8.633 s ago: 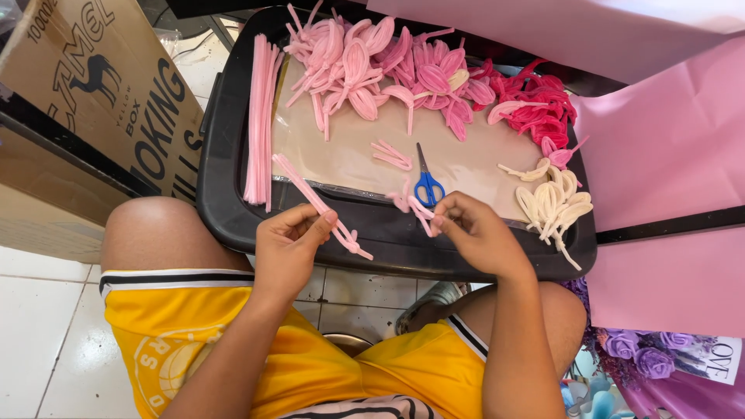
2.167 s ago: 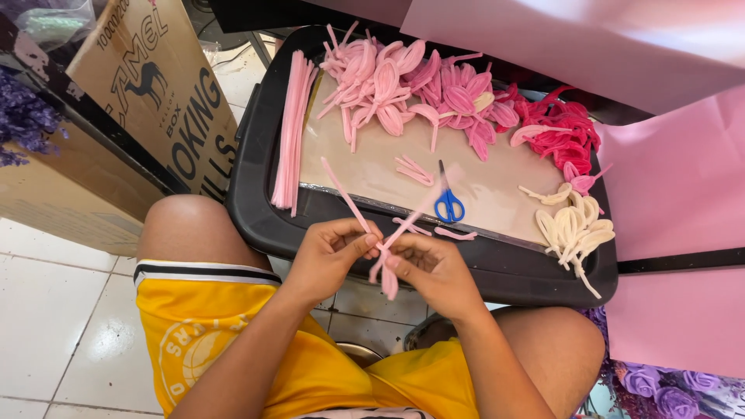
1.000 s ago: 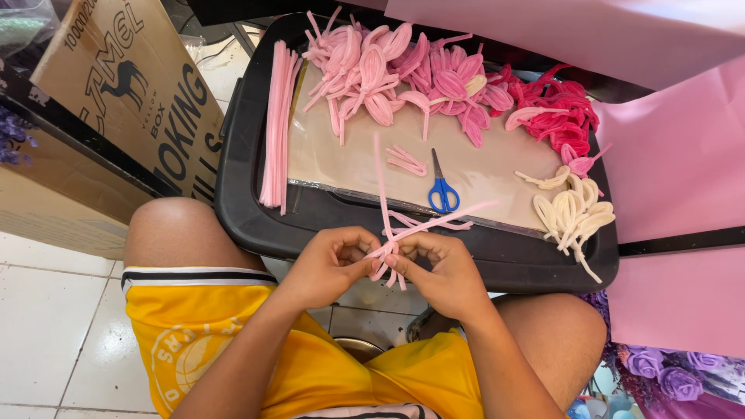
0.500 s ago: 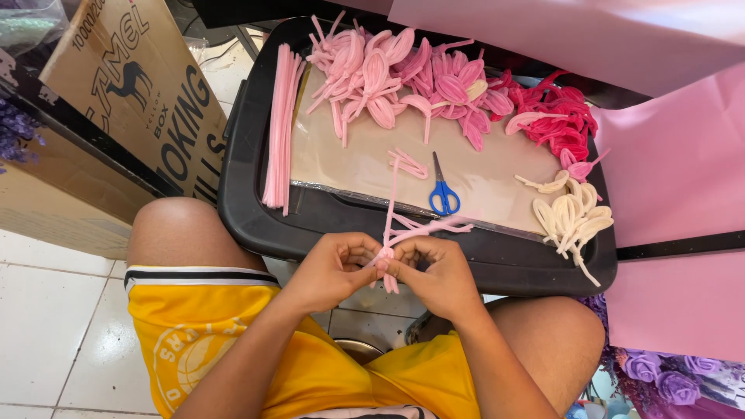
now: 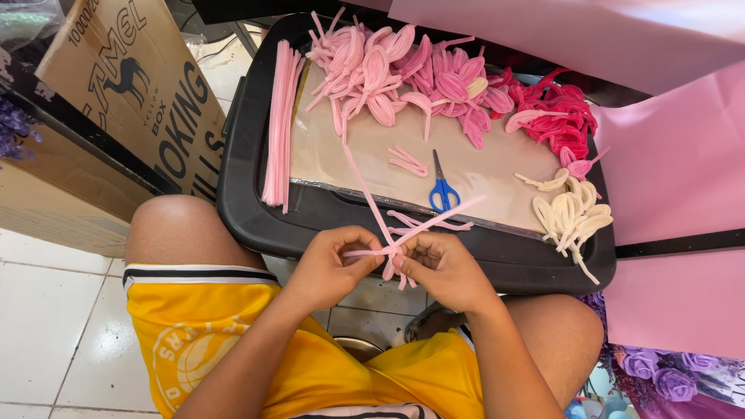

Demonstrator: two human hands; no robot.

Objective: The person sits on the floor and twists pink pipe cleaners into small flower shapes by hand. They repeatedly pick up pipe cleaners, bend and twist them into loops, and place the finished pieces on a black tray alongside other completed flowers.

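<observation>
Head cam: both hands, L [image 5: 330, 264] & R [image 5: 442, 268], pinching pink pipe cleaners [image 5: 392, 248] over black tray [image 5: 248, 209].

Left hand [image 5: 330, 268], right hand [image 5: 442, 268] pinch crossed pink pipe cleaners [image 5: 392, 233] over black tray [image 5: 248, 202].

You sat in a craft workspace on a tiled floor [image 5: 46, 310]: petal-filled tray [image 5: 248, 202] at twelve o'clock, cardboard box [image 5: 116, 85] at ten, purple flowers [image 5: 660, 372] at four.
</observation>
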